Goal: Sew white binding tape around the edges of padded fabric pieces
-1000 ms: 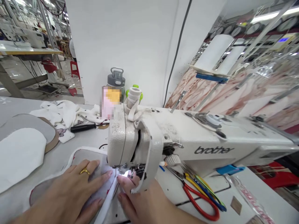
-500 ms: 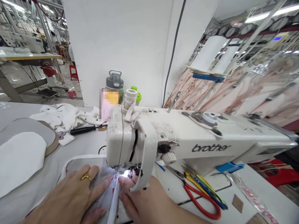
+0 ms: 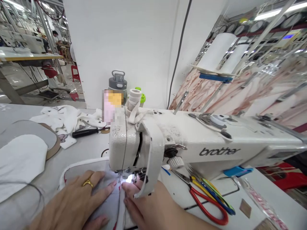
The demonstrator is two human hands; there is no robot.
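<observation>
A piece of thin grey fabric (image 3: 81, 168) with white edging (image 3: 122, 204) lies under the needle area of a white brother sewing machine (image 3: 182, 131). My left hand (image 3: 74, 198), wearing a gold ring, rests flat on this fabric left of the needle, fingers spread. Right of the needle, my right hand (image 3: 153, 203) pinches the white edging between thumb and forefinger. The machine's white front guard (image 3: 153, 163) hides part of that hand. A lamp lights the fingertips at the presser foot (image 3: 121, 176), whose lower end is hard to make out.
Red-handled scissors (image 3: 206, 207) and several other tools lie right of my right hand. Left are a black-handled screwdriver (image 3: 85, 133), white fabric scraps (image 3: 59, 118) and a white cut piece (image 3: 21, 163). Behind the machine stands a grey-lidded bottle (image 3: 117, 83); thread cones (image 3: 218, 51) stand at right.
The fabric has shifted slightly under my hands, its curved far edge now further left. Both hands stay beside the needle. A dark, thin loop-like blur now shows over the white cut piece.
</observation>
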